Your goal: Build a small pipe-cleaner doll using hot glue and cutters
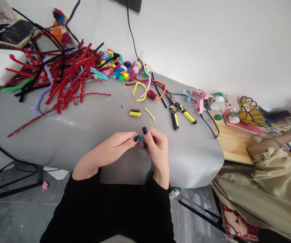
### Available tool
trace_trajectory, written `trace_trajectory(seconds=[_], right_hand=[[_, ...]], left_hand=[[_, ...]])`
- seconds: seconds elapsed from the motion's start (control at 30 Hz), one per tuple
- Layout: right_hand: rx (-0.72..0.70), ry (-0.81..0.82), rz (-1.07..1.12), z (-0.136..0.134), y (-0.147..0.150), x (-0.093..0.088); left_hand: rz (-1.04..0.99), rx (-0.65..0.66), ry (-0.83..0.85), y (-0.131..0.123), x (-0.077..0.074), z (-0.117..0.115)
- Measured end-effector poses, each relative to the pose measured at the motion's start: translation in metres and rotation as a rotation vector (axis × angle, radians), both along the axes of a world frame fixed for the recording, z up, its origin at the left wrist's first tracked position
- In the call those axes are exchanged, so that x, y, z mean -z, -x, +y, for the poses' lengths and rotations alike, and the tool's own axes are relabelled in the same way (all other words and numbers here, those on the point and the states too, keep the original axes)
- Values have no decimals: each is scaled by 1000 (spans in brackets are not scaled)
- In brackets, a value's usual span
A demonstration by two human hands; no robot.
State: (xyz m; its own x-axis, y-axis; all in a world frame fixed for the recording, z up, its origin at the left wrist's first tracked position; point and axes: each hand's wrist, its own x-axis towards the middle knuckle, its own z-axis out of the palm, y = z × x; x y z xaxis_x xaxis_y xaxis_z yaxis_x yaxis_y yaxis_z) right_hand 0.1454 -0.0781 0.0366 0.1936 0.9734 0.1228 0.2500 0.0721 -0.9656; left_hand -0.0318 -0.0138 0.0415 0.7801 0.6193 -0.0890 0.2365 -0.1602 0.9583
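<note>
My left hand (122,141) and my right hand (157,143) meet near the table's front edge, both closed in a pinch. Between the fingertips shows a short piece of blue pipe cleaner (141,138), mostly hidden by the fingers. Just beyond the hands lie a yellow and dark red bundle (135,113) and a short pale yellow pipe cleaner (149,114). Farther back are a bent yellow pipe cleaner (138,88), a dark red coiled piece (151,95) and an orange pipe cleaner (163,91). Pliers (177,109) with yellow and black handles rest spread to the right.
Red tinsel pipe cleaners (76,77) are heaped at the left beside a white box (2,67). Colourful finished pieces (125,69) line the wall. A pink glue gun (201,100) and plastic jars (217,104) stand right, near another person's sleeve (274,172).
</note>
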Motion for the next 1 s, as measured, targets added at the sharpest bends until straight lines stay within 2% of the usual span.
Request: trace_trajectory(seconds=[0.13, 0.23, 0.3, 0.37, 0.57, 0.77, 0.9, 1.0], right_hand=[[321, -55, 21, 2, -2, 2], [378, -35, 56, 3, -4, 2], [345, -6, 56, 4, -6, 3], [295, -1, 71, 4, -6, 3], [72, 40, 195, 2, -3, 0], [53, 56, 280, 1, 0, 0], [-8, 101, 247, 1, 2, 0], [-22, 39, 144, 2, 4, 0]], left_hand=[[18, -116, -83, 5, -1, -1], [-69, -331, -55, 3, -4, -1], [-141, -496, -16, 0, -5, -1], [-162, -587, 9, -2, -7, -1], [-167, -579, 32, -2, -6, -1], [-409, -698, 138, -7, 3, 2], [-400, -723, 52, -10, 7, 3], [-375, -743, -23, -10, 8, 2]])
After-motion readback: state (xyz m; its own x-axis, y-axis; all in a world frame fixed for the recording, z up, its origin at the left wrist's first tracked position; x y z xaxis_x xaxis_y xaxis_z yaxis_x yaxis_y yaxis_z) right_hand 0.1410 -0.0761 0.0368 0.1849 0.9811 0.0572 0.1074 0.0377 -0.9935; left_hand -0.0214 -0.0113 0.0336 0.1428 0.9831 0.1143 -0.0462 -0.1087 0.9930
